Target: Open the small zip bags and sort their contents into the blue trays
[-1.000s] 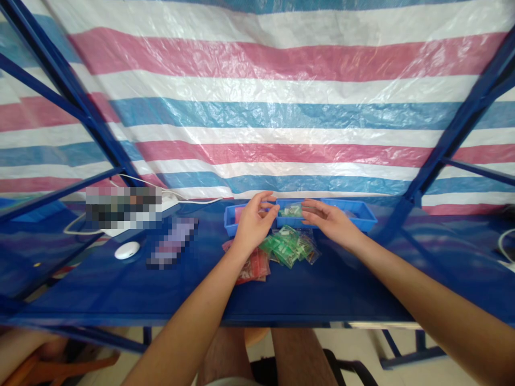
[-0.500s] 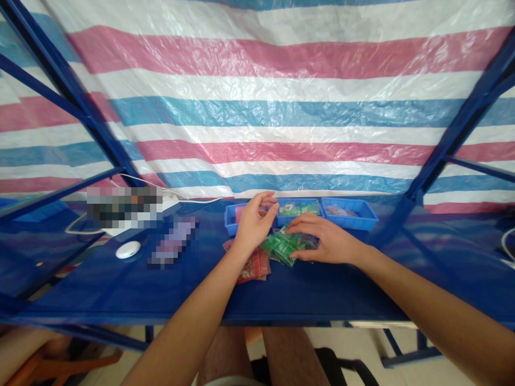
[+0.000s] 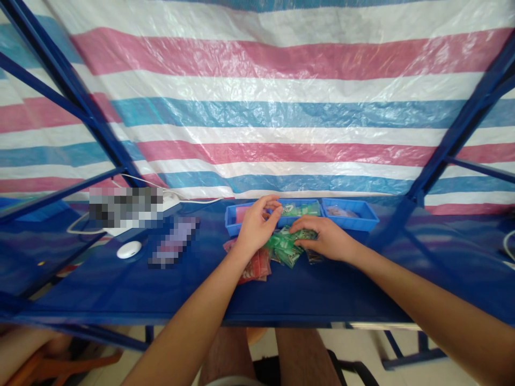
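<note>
A pile of small green plastic bags lies on the blue table, with red plastic bags to its left. My right hand is over the right part of the green pile, its thumb and fingers closed around the edge of a green bag. Dark or clear bags show partly under this hand. Above the pile, near the blue trays, my left hand is held with fingers loosely bent and the thumb apart, nothing visible in it. It covers part of the left tray.
The middle tray holds green bags and the right tray clear ones. To the left are a white oval case, a blurred-out flat object and a white power strip with cables. Blue frame posts stand at both sides.
My right hand's thumb and fingers have drawn closer together on the green bags. The left hand has shifted slightly right and down, its fingers still loosely bent.
</note>
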Motion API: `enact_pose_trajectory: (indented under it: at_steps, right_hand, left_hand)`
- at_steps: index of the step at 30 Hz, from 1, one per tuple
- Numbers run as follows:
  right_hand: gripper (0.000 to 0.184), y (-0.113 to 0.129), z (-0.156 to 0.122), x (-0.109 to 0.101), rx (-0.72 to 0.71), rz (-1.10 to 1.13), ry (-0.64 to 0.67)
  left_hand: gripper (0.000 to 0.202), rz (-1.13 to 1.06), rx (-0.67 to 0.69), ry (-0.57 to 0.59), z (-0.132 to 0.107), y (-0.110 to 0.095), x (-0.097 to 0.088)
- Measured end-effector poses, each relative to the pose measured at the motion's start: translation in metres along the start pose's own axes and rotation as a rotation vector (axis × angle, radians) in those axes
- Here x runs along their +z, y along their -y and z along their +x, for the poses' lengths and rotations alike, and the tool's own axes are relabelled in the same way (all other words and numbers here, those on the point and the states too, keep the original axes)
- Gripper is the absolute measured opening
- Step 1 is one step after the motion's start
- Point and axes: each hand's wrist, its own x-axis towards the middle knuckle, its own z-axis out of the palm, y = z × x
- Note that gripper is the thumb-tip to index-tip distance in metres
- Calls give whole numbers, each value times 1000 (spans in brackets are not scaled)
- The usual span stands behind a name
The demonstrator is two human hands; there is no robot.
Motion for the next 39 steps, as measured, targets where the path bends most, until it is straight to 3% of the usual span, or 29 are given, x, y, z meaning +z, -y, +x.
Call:
enact_pose_trajectory:
  at_steps: [6,11,14,22,28,39]
  right_hand:
    - [22,-4,1,-7,100,111,-248]
    - [24,8,5,-3,49,230,-389]
    - [27,16,7,3,50,272,-416]
    - [37,8,6,11,186,527,-414]
    - [39,-1,3,9,280,430,-409]
    - [39,6,7,13,311,641,-352]
  left_hand:
    - [38,-83,-24,252,-7,-10,4]
    - [70,-124,-29,376,-14,-16,10]
    - [81,-102,-34,367,-14,-14,12]
    - [52,-86,14,238,-10,-10,12]
    - [41,-11,27,137,-8,-17,10]
    - [39,-114,64,186,-10,-15,12]
